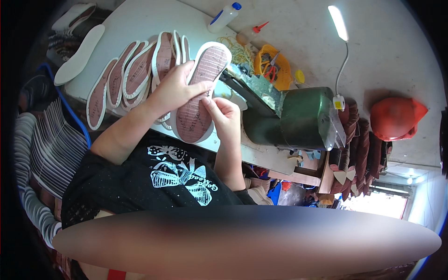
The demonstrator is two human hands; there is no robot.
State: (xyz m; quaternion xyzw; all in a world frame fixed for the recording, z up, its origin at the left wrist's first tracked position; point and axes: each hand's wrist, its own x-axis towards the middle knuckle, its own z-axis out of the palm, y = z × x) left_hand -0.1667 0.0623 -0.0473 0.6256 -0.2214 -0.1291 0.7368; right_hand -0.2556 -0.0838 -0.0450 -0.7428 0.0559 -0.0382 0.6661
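Note:
Above the table I hold up a shoe sole [196,114] with a brownish-pink ribbed face and a raised white rim. It tilts, its rounded upper end leaning right. My left hand [173,88] is closed on the sole's left edge, its thumb across the pink face. Lower on the opposite edge, my right hand [225,116] pinches the sole, thumb on the face and fingers mostly hidden. Left of my hands, several similar white-rimmed soles [139,72] lie overlapping in a row on the white table [135,18]. A plain white sole [77,58] rests at the table's left edge.
A green sewing-type machine [298,116] stands close on the right. Behind it are a yellow basket [259,55] with red-handled scissors [270,73], tangled thread [239,50] and a white bottle [224,18]. Stacked pale soles [51,149] stand at left. A lamp [339,23] glows upper right.

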